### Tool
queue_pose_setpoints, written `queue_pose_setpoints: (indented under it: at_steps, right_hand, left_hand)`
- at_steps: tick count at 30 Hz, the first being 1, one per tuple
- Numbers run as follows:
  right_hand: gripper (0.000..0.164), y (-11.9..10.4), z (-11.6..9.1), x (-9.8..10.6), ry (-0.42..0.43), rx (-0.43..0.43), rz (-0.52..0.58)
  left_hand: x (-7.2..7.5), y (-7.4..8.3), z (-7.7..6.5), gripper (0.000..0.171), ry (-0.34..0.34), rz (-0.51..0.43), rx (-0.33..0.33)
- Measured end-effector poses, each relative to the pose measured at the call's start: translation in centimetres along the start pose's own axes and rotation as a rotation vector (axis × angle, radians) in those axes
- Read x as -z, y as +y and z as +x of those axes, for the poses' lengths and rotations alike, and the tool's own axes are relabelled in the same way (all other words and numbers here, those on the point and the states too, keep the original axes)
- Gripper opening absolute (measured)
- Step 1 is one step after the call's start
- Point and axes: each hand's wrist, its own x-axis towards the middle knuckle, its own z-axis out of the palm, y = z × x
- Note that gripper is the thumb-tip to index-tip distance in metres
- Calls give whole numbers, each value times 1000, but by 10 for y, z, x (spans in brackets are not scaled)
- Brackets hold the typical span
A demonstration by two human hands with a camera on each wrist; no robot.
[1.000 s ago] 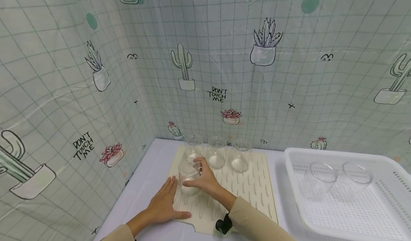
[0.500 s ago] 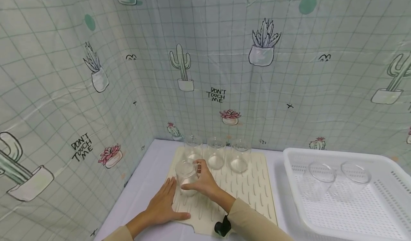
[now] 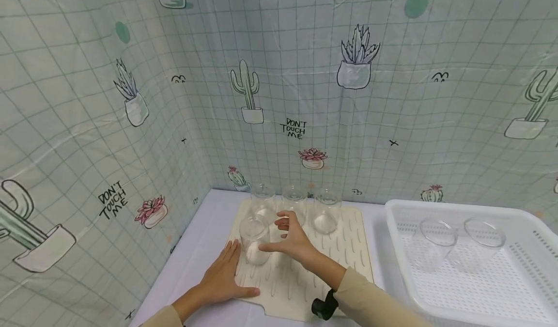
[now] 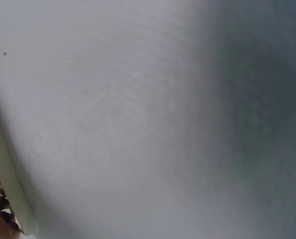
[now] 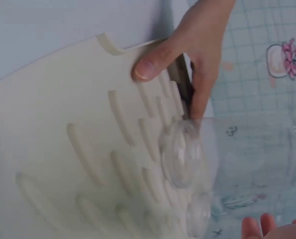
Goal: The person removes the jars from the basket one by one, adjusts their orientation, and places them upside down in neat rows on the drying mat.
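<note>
A clear drinking glass [image 3: 253, 237] stands upright on the front left of a cream ribbed mat [image 3: 322, 273]. Beside it, my right hand [image 3: 296, 242] has its fingers spread and curved around nothing. Its thumb overlaps the glass's right side in the head view; whether it touches cannot be told. My left hand [image 3: 222, 273] rests on the mat's left edge, fingers straight, its thumb laid on the mat [image 5: 88, 89] in the right wrist view. Behind stand three more glasses in a row: left [image 3: 263, 198], middle [image 3: 293, 197] and right [image 3: 327, 210].
A white perforated plastic basket [image 3: 401, 264] stands on the right, with two tilted clear glasses, one [image 3: 433, 244] left of the other [image 3: 477, 244]. A white cloth [image 3: 205, 230] covers the table. Grid-patterned curtains [image 3: 270, 89] rise behind and on the left.
My right hand has let go of the front glass and drawn back to the right. The glass shifted slightly and now stands by itself. My left hand stays in place.
</note>
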Motion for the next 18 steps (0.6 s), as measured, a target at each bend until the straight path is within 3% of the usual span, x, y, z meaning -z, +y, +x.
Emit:
queue_pose_setpoints:
  at_steps: [12,18]
  right_hand:
    - [69,-35,-31,75,34,-16,72]
    - [67,-47,-47,120,44,67,102]
  left_hand:
    - [0,2,-2,128,-4,-11,22]
    - [-1,2,-1,129,-13,-3,14]
